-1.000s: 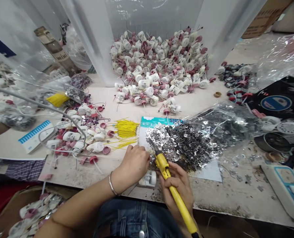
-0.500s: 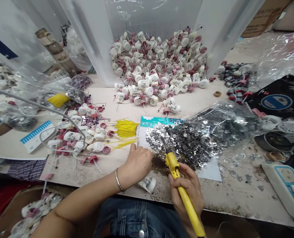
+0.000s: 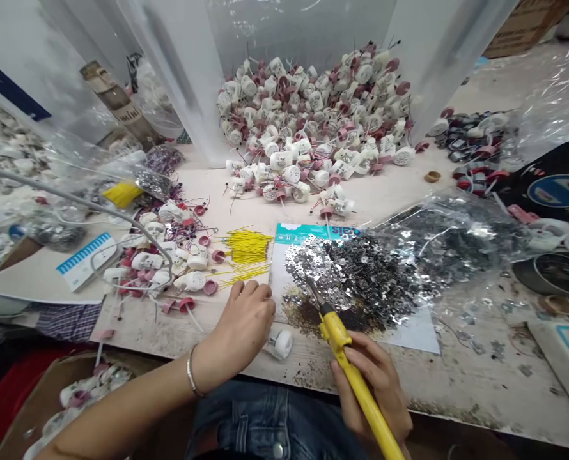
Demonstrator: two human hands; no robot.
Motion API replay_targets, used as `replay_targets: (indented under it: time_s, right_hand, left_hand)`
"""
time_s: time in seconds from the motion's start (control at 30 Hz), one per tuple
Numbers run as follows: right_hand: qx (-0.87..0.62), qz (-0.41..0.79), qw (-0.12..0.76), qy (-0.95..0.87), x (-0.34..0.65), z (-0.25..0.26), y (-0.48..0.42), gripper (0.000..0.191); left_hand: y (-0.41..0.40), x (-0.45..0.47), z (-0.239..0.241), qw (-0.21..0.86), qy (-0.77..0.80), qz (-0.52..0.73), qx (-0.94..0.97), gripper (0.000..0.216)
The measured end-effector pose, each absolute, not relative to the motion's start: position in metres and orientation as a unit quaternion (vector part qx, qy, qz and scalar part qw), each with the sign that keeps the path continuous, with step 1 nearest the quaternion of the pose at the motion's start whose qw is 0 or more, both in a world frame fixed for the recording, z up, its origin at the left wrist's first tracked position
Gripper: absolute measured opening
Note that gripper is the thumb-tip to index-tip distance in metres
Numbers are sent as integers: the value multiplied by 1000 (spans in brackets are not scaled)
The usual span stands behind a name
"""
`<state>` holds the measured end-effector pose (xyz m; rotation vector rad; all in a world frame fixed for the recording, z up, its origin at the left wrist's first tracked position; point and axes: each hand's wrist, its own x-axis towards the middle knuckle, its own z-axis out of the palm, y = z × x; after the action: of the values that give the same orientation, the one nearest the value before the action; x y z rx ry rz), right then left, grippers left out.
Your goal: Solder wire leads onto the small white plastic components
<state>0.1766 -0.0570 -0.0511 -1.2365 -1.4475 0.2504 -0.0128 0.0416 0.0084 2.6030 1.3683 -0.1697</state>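
Soldering seems to be the step in hand: the right hand (image 3: 373,383) grips a yellow-handled soldering iron (image 3: 335,332) beside silver metal tabs (image 3: 361,275), while the empty, relaxed left hand (image 3: 243,332) rests near a white plastic housing (image 3: 280,343), probably the next thing to pick up.

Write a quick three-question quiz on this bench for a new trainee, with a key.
1. What does the right hand hold?
A) a yellow-handled soldering iron
B) a pair of pliers
C) a screwdriver

2. True or false: the bundle of yellow wires lies to the right of the clear bag of silver metal pieces.

3. Fill in the blank: the metal bangle is on the ____ wrist.

Key: 1 A; 2 false; 3 left.
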Motion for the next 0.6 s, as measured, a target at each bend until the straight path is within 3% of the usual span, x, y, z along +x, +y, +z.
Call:
replay_targets:
  time_s: [0.2, 0.37, 0.6]
  right_hand:
    - [-495, 192, 532, -660, 168, -60, -34, 25]
    - [-475, 154, 430, -752, 155, -68, 1, 20]
    - [-483, 143, 391, -770, 147, -64, 17, 21]
  left_hand:
    - [62, 2, 9, 149, 476, -80, 863, 22]
    - [74, 12, 5, 175, 506, -102, 839, 16]
    - [64, 2, 2, 166, 498, -65, 849, 18]
